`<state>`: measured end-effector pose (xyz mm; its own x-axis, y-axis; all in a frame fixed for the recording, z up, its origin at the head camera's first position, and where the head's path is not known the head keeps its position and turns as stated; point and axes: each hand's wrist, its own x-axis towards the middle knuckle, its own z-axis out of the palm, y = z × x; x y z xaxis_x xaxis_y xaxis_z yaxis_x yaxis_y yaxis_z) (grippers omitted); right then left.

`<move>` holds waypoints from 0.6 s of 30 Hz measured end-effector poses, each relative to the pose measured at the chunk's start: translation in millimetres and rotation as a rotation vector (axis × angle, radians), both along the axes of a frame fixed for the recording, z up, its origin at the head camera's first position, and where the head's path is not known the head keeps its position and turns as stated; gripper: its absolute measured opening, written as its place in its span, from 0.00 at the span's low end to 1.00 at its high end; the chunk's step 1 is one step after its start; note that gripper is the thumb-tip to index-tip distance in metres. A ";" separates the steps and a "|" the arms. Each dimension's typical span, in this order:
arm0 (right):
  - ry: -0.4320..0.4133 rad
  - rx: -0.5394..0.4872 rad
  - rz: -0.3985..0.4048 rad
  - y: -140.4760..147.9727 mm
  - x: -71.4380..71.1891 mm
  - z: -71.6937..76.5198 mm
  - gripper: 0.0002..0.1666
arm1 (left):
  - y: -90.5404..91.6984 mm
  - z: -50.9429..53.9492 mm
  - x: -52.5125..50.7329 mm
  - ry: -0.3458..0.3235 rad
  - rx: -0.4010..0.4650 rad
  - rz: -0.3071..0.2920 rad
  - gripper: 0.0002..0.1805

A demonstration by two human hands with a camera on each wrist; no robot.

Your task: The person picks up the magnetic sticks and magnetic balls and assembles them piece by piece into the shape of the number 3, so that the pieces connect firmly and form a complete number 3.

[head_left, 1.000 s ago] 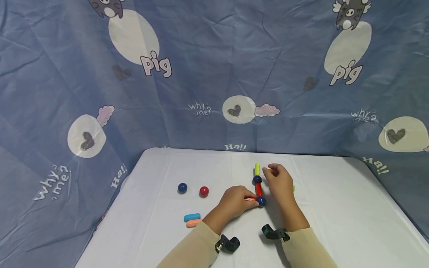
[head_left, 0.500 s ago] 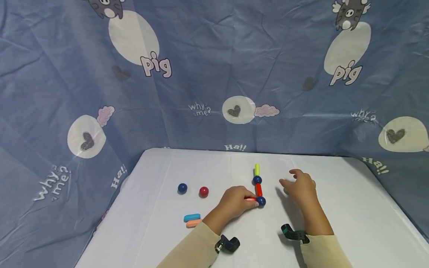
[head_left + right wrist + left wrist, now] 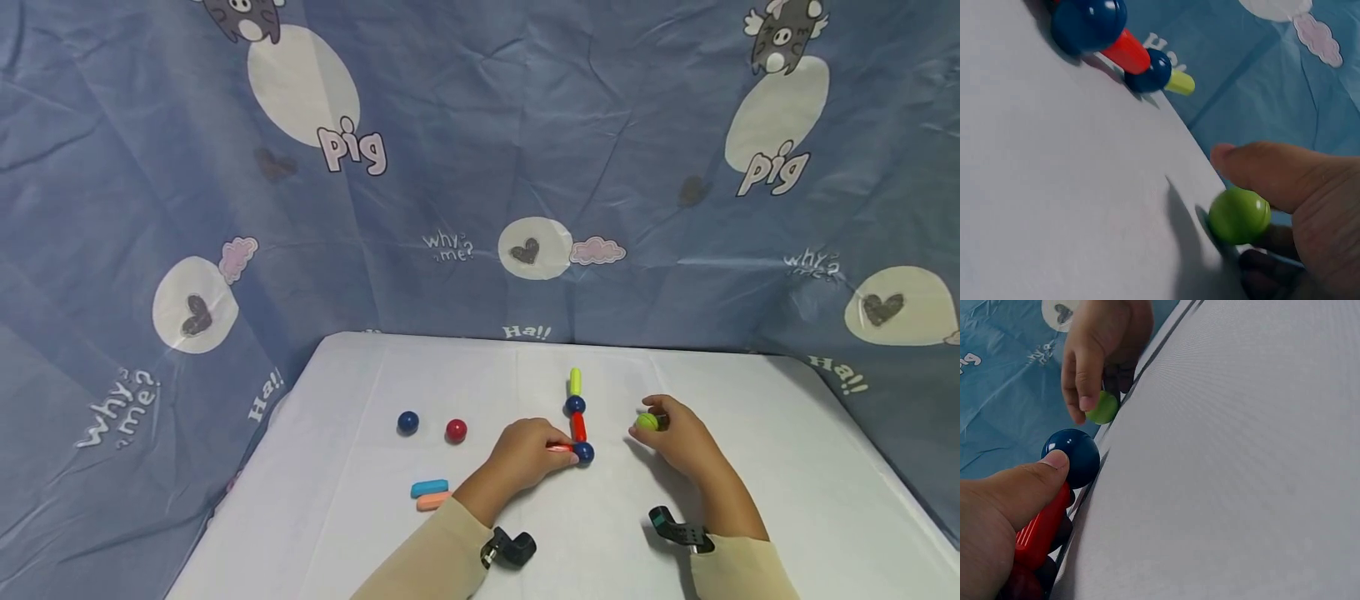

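My left hand (image 3: 527, 452) grips a red building stick (image 3: 1044, 531) joined to a blue ball (image 3: 1079, 456); its thumb tip rests against that ball. A second red stick (image 3: 578, 427) runs from this ball to a farther blue ball (image 3: 575, 405), which carries a yellow-green stick (image 3: 575, 382). My right hand (image 3: 682, 437) is around a green ball (image 3: 1239, 215) on the table, thumb on one side and fingers on the other. A gap shows between the index finger and the ball in the head view. How firmly the digits touch it is unclear.
A loose blue ball (image 3: 408, 422) and a red ball (image 3: 456, 431) lie left of my left hand. Nearer sit a light-blue stick (image 3: 430, 488) and an orange stick (image 3: 432, 502), partly behind the left sleeve. A blue printed cloth (image 3: 525, 167) hangs behind the white table (image 3: 352, 533).
My right hand has left the joined pieces, moved right and come down around the green ball. The left hand keeps its place on the red stick.
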<state>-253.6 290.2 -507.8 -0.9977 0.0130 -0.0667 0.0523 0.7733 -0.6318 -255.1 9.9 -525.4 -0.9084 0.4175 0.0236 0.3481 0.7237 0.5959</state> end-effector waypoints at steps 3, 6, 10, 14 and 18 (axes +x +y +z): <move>0.001 -0.021 0.006 6.5 2.4 -2.9 0.39 | 1.2 0.8 0.8 -0.005 0.000 0.001 0.12; 0.008 -0.028 0.005 10.5 4.3 -4.8 0.33 | 0.6 0.8 1.0 -0.007 -0.007 0.004 0.13; 0.036 -0.023 -0.014 13.4 5.6 -6.5 0.27 | 0.9 -0.3 0.8 -0.010 -0.016 0.009 0.13; 0.039 -0.030 -0.038 12.4 4.7 -6.8 0.26 | 1.1 -0.4 0.1 -0.015 -0.019 0.011 0.13; 0.040 -0.046 -0.044 8.6 2.2 -6.0 0.28 | 1.4 -0.5 0.4 -0.016 -0.018 0.007 0.12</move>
<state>-251.4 298.8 -513.7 -0.9981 0.0548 -0.0279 0.0594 0.7413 -0.6686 -254.7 11.2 -526.0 -0.9116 0.4111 0.0018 0.3336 0.7371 0.5877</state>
